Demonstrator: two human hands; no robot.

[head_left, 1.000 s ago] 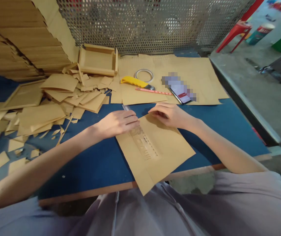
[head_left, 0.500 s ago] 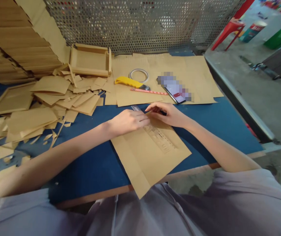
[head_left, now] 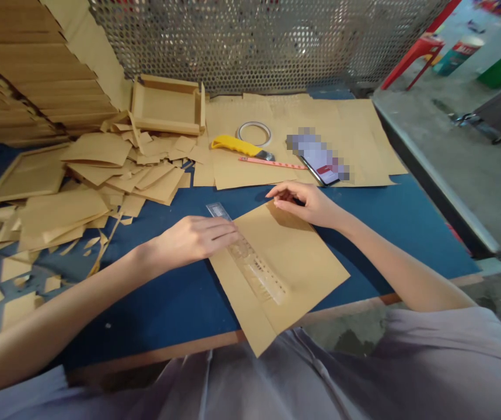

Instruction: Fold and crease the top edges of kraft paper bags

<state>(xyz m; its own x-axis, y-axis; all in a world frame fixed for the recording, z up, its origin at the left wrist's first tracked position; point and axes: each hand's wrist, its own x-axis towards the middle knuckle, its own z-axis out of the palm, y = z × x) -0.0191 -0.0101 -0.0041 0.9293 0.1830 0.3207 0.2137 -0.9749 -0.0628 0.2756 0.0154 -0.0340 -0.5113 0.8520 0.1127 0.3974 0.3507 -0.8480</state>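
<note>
A brown paper sheet [head_left: 307, 262] lies at an angle on the blue table, one corner reaching past the front edge. Across its left part rests a clear plastic ruler [head_left: 261, 274], its far end sticking out beyond the paper. My left hand [head_left: 202, 236] has its fingers closed on the ruler's upper part. At the sheet's far corner is my right hand [head_left: 305, 204], thumb and fingers curved and a little apart, nothing visible between them.
Behind the sheet are a yellow cutter [head_left: 235, 146], a tape ring [head_left: 254, 133], a pink pencil [head_left: 272, 163] and a phone [head_left: 320, 160] on paper sheets. Cardboard scraps [head_left: 62, 213] and a shallow cardboard box [head_left: 167, 105] occupy the left.
My left hand has moved left with the ruler, which now lies farther left on the sheet. My right hand stays by the far corner. The view has shifted slightly.
</note>
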